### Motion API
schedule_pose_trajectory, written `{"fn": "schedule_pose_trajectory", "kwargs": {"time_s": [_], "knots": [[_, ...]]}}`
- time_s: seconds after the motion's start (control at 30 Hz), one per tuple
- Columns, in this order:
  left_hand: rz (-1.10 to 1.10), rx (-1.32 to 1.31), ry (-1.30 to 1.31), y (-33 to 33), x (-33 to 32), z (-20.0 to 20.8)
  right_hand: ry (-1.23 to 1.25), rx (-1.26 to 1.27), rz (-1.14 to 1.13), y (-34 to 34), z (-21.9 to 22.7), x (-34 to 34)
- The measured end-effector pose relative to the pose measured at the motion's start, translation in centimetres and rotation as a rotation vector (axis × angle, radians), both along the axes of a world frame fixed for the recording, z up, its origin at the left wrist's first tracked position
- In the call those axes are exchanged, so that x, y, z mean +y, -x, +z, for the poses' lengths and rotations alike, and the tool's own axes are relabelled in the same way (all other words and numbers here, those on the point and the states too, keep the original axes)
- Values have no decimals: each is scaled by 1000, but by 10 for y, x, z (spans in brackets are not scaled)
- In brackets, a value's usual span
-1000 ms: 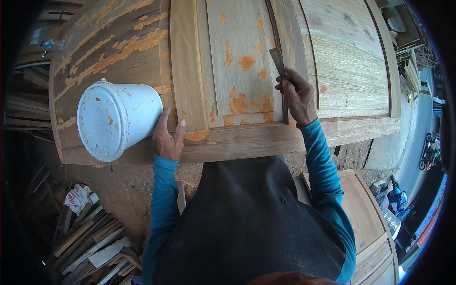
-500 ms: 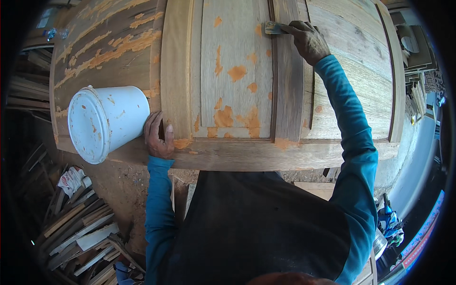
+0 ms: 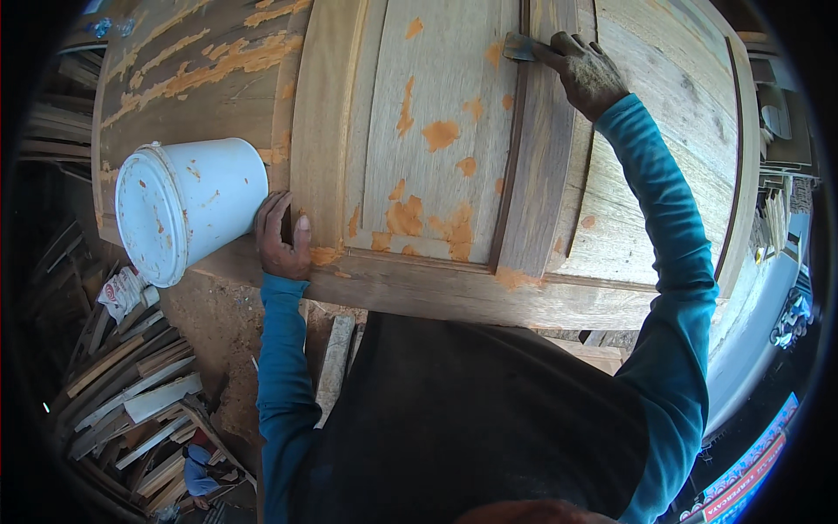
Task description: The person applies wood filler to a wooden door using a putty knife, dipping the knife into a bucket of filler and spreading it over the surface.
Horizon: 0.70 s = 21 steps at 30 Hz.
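A wooden panel door (image 3: 541, 175) lies flat before me, patched with orange filler (image 3: 441, 134). My right hand (image 3: 587, 73) reaches over its upper part, fingers closed on the handle of a putty knife (image 3: 518, 47). The knife's blade meets the pale inset panel beside a dark upright strip, near a smear of filler. At the door's near edge my left hand (image 3: 284, 237) rests with thumb and fingers apart, holding nothing. Its fingertips are at the base of a white plastic bucket (image 3: 218, 188), which lies on its side with its filler-stained lid facing left.
Wood offcuts (image 3: 144, 406) are piled on the ground at the lower left, with a white bag (image 3: 122, 293) on them. A person in blue (image 3: 201, 472) is low beside the pile. Boards (image 3: 781, 122) lean at the far right, near a printed banner (image 3: 751, 467).
The view has turned slightly, so the door and bucket appear shifted. My right hand still holds the putty knife near the same filler smear; my left hand stays by the bucket.
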<state>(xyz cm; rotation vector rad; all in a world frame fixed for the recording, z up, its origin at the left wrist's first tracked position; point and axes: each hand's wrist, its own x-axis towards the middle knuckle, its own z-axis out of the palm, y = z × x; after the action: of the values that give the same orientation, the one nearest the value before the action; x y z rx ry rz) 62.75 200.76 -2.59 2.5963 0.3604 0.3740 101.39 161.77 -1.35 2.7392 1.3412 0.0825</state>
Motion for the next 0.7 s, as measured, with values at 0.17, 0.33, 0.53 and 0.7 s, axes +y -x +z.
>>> {"fn": "schedule_pose_trajectory", "kwargs": {"time_s": [0.17, 0.33, 0.53, 0.7], "knots": [[1, -2, 7, -3, 0, 0, -17, -32, 6, -2, 12, 0], [17, -5, 20, -1, 0, -1, 90, -137, -23, -4, 38, 1], [5, -14, 16, -1, 0, 1, -243, -24, -52, -12, 78, -5], [-14, -29, 19, -5, 2, -1, -190, -87, -77, -2, 29, -12]]}}
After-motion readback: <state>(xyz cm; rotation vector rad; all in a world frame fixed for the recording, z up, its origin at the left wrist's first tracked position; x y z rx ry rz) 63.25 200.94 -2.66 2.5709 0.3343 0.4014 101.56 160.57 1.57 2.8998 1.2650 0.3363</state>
